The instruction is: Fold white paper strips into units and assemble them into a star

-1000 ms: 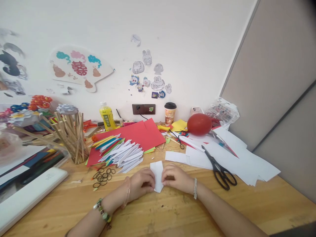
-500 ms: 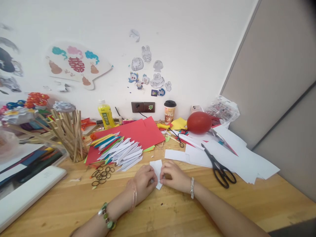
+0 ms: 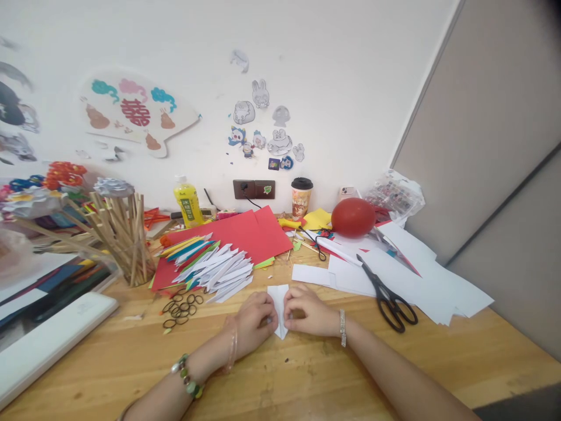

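A small white piece of paper [image 3: 279, 304] lies on the wooden table between my two hands, with a pointed lower end and a lengthwise crease. My left hand [image 3: 255, 321] pinches its left edge, fingers curled in. On the opposite edge, my right hand [image 3: 309, 313] holds the paper between thumb and fingertips. Beyond my left hand is a pile of folded white paper strips [image 3: 228, 269], with coloured folded strips [image 3: 186, 251] beside it. Several black rubber bands [image 3: 182, 308] lie to the left of that hand.
Black-handled scissors [image 3: 388, 295] rest on white paper sheets [image 3: 442, 286] at the right. Behind are red paper [image 3: 236, 231], a red balloon [image 3: 353, 217], a lidded cup [image 3: 301, 199] and a yellow bottle [image 3: 187, 202]. Wooden sticks [image 3: 127, 240] stand at the left above a long white case [image 3: 56, 345].
Both hands stay on the white paper with almost no movement. The left hand has shifted very slightly left, and the paper's crease shows a little more clearly.
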The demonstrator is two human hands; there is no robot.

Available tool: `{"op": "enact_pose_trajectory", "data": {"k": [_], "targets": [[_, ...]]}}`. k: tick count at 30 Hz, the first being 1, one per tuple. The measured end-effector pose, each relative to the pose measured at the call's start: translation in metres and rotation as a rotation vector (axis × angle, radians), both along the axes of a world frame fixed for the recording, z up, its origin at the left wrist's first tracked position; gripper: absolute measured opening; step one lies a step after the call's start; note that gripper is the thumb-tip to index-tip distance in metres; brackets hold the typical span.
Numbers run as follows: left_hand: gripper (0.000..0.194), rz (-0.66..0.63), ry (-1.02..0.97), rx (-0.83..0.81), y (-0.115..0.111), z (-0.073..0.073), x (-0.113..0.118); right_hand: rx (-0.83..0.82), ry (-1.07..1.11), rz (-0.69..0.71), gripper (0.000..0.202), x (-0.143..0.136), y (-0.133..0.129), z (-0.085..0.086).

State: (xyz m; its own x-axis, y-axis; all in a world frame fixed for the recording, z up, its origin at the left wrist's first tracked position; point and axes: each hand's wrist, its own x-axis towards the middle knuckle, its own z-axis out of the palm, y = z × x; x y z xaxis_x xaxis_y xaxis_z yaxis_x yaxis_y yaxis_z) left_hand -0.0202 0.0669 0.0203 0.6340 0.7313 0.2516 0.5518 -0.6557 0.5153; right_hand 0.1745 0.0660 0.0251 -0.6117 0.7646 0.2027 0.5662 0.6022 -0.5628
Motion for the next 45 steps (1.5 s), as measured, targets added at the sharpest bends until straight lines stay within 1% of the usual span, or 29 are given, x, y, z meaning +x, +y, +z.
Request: {"op": "enact_pose_trajectory", "data": {"k": [5, 9, 12, 14, 17, 19, 21, 23, 29, 34, 38, 42, 45], "targets": [[0.013, 0.05, -0.003, 0.022, -0.001, -0.004, 0.003, 0.026, 0.019, -0.087, 0.007, -0.006, -0.005, -0.001], [0.012, 0.07, -0.001, 0.027, -0.001, -0.008, 0.005, 0.036, 0.006, -0.091, 0.009, -0.008, -0.006, -0.001], [0.013, 0.085, 0.005, 0.021, -0.001, -0.008, 0.005, 0.04, -0.003, -0.08, 0.008, -0.006, -0.003, -0.001], [0.013, 0.06, 0.006, 0.015, 0.0, -0.004, 0.003, 0.025, 0.007, -0.043, 0.007, -0.003, -0.001, -0.001], [0.011, -0.026, 0.012, -0.015, 0.0, 0.004, -0.001, -0.011, 0.03, 0.065, 0.008, 0.003, 0.002, -0.001], [0.009, -0.073, 0.009, -0.033, 0.001, 0.01, -0.003, -0.014, 0.025, 0.106, 0.008, 0.006, 0.002, 0.0], [0.009, -0.095, 0.003, -0.044, 0.001, 0.013, -0.004, -0.006, 0.003, 0.098, 0.007, 0.005, 0.001, 0.002], [0.008, -0.091, 0.005, -0.054, 0.001, 0.013, -0.003, 0.0, -0.02, 0.065, 0.006, 0.003, -0.001, 0.003], [0.009, -0.015, 0.024, -0.043, 0.001, 0.008, 0.003, 0.005, -0.037, -0.009, 0.007, -0.003, -0.001, 0.001], [0.01, 0.034, 0.014, -0.032, 0.001, 0.0, 0.004, 0.014, -0.038, -0.025, 0.008, -0.004, -0.002, 0.0], [0.008, 0.037, 0.003, -0.04, 0.0, -0.001, 0.004, 0.004, -0.049, -0.025, 0.011, -0.004, -0.004, 0.002], [0.009, 0.043, 0.009, -0.034, 0.0, -0.001, 0.005, 0.028, -0.067, -0.04, 0.013, -0.005, -0.005, 0.002], [0.008, 0.056, 0.004, -0.02, -0.001, -0.003, 0.004, 0.049, -0.077, -0.037, 0.016, -0.005, -0.006, 0.001]]}}
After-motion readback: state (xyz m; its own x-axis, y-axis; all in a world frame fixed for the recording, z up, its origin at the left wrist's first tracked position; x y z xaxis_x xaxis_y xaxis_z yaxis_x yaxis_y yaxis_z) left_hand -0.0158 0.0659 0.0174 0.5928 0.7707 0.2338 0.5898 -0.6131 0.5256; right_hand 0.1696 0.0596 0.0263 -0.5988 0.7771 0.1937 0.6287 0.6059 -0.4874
